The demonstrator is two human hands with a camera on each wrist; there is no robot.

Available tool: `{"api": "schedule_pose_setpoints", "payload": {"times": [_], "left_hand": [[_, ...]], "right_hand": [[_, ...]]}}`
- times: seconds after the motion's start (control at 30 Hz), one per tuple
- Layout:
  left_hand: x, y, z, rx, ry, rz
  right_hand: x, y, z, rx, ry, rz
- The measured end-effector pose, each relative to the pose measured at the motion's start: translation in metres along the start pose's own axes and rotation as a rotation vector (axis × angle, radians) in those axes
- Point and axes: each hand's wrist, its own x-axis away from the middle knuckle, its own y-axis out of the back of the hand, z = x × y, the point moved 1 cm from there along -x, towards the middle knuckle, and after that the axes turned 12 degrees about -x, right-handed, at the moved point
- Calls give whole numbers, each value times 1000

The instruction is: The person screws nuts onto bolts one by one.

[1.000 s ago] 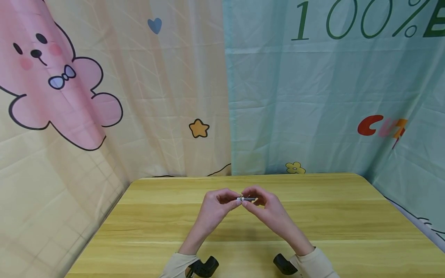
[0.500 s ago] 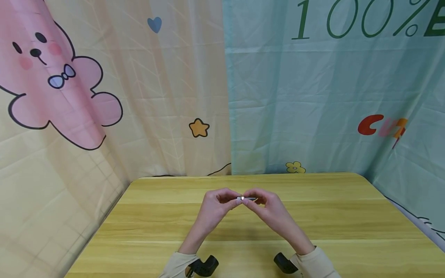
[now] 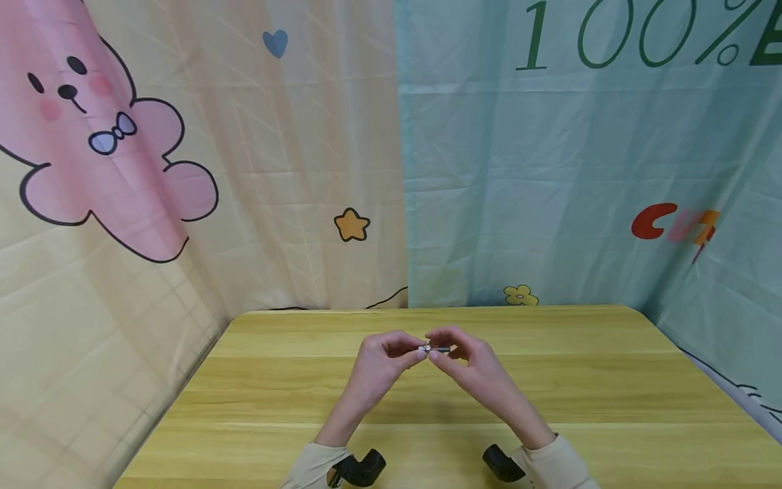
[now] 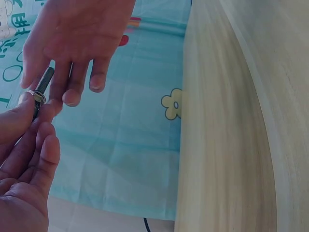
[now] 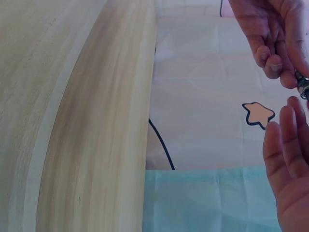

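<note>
My left hand (image 3: 380, 367) pinches a small metal bolt (image 4: 46, 80) near one end, thumb against index finger, over the middle of the table. The threaded shaft points toward my right hand (image 3: 475, 370). A hex nut (image 4: 38, 96) sits on the bolt just beyond the left fingertips. In the head view the right index finger is lifted off the bolt, with the thumb tip close beside the nut. The other right fingers hang loosely extended in the left wrist view. In the right wrist view the bolt shows only at the right edge.
The wooden table (image 3: 293, 401) spreads below both hands. Printed curtains (image 3: 550, 170) stand along its far edge and sides. Beige sleeves and black wrist mounts (image 3: 360, 468) are at the near edge.
Half a second ago the right thumb and index finger closed onto the nut; now the index finger has risen off it. The left hand keeps its pinch on the bolt.
</note>
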Motion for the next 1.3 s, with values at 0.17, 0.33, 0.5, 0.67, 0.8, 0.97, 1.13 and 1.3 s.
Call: {"api": "schedule_pose_setpoints", "payload": {"times": [0.17,0.33,0.5,0.67,0.8,0.97,1.13,1.3], "left_hand": [[-1,0,0,-1,3,-5],[-2,0,2,-11,-9,2],[-1,0,3,-11,-17,4],[-1,-2,2,-3,-22,12],[-1,-2,3,-1,-21,6],[-1,-1,2,-6,-10,-3],[0,-1,0,-10,1,-11],[-1,0,2,-3,-4,-6]], "right_hand": [[-1,-1,1,-37,80,18],[0,-1,1,-25,68,14],[0,-1,-1,22,26,7],[1,0,-3,60,-13,-5],[1,0,-2,45,-49,-24],[1,0,-1,19,-39,-16],[0,0,-1,-34,10,14],[0,0,-2,-28,13,30]]}}
